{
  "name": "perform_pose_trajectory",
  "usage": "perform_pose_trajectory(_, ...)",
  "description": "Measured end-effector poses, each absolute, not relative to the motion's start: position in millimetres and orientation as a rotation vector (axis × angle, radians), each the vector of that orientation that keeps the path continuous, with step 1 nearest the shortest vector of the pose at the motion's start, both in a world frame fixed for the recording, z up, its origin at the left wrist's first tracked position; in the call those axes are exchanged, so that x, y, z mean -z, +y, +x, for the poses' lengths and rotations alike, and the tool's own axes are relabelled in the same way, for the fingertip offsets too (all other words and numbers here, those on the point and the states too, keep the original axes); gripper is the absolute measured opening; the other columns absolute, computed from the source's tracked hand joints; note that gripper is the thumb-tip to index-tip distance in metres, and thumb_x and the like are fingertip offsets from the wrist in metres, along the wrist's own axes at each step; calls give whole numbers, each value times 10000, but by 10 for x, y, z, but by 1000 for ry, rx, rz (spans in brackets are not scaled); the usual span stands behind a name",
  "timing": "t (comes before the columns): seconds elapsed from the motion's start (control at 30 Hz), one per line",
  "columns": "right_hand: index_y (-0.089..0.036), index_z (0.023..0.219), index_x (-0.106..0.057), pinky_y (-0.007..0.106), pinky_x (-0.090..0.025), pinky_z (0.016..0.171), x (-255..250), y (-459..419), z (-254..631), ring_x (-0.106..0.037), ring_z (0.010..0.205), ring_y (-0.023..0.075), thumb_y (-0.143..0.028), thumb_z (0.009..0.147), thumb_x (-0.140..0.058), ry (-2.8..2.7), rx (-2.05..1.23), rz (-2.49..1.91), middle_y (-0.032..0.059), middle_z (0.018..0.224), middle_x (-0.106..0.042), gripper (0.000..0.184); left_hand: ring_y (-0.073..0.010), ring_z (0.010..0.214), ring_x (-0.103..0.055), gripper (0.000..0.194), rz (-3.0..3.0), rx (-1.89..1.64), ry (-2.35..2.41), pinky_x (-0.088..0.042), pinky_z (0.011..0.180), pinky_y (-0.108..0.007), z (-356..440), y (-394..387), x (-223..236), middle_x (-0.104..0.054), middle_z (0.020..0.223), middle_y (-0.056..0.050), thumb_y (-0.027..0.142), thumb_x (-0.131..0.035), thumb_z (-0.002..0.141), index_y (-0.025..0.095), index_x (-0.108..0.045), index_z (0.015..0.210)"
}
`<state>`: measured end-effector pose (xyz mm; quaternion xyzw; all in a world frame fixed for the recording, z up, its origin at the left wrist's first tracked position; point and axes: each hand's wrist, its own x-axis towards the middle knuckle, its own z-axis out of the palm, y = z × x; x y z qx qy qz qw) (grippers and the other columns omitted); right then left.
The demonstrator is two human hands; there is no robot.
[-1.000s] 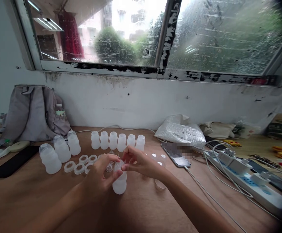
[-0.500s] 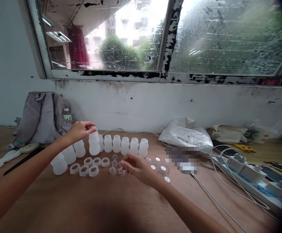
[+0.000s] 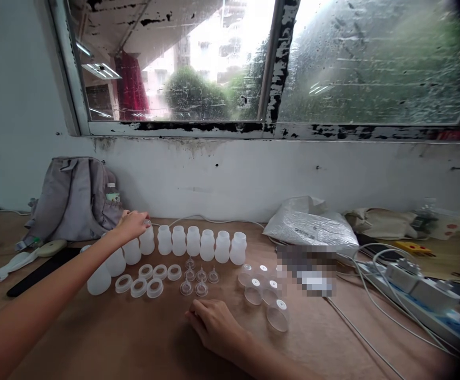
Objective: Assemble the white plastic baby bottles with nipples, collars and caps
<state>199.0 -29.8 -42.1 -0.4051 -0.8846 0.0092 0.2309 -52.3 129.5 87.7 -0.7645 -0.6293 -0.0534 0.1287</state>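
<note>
Head view: the person's left hand (image 3: 135,224) reaches across to a frosted white plastic bottle with a waisted body (image 3: 146,243), which stands upright on the brown wooden tabletop (image 3: 143,338), in front of the grey fabric backpack (image 3: 77,195). Its fingertips are at the bottle's top; whether they grip it or merely touch it, one cannot tell. Three similar bottles stand nearer the person, partly behind the left forearm, while six open-necked frosted bottles (image 3: 193,243) line up on the other side. The right hand (image 3: 216,327) is low over the tabletop, fingers curled inward; nothing shows in its grip, though the palm is hidden.

Between the hands lie six translucent white plastic rings (image 3: 154,288) and a cluster of small clear nipple-shaped pieces (image 3: 201,287). Beyond the right hand are clear domed plastic covers with white round tops (image 3: 278,316).

The touched bottle seems best handled lightly and level, its base flat on the wood before any pressure comes off. Fingers should clear its top straight upward, since a sideways drag could tip it into its close neighbours. The left forearm calls for height over the nearer bottles, and the right wrist for room beside the covers.
</note>
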Motion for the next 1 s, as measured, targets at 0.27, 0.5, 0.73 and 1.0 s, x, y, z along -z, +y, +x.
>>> perform_pose_trajectory(0.27,-189,697,-427,203,-301,543,428,-292,1997,-540,596,116,-222,869,-341,-2428,-52,-1073,9,661,-585,195,-271,955,-539,333,-2196,127,-1868,-300,832,-392,-606,1318,-862,-640,934,-123,330,-368,766,190,-547,1010)
perform_pose_trajectory(0.5,-190,694,-432,216,-287,525,432,-256,2035,-531,574,121,-220,872,-326,-2345,-32,-1081,7,645,-570,209,-253,977,-514,321,-2268,107,-1814,-296,827,-390,-600,1254,-868,-639,889,-113,286,-342,776,195,-525,1023)
perform_pose_trajectory(0.73,-195,735,-401,228,-262,490,447,-153,2134,-523,527,128,-255,867,-331,-2128,29,-1262,5,628,-556,162,-264,961,-513,337,-2334,89,-1756,-293,830,-400,-551,1222,-886,-624,885,-135,250,-352,769,160,-517,1049)
perform_pose_trajectory(1.0,-186,882,-416,230,-307,504,415,-123,2134,-584,615,160,-297,837,-386,-2078,-5,-1456,27,753,-610,123,-260,1086,-415,446,-2291,321,-1671,-277,877,-401,-385,980,-903,-521,1138,-143,246,-287,826,137,-290,1259)
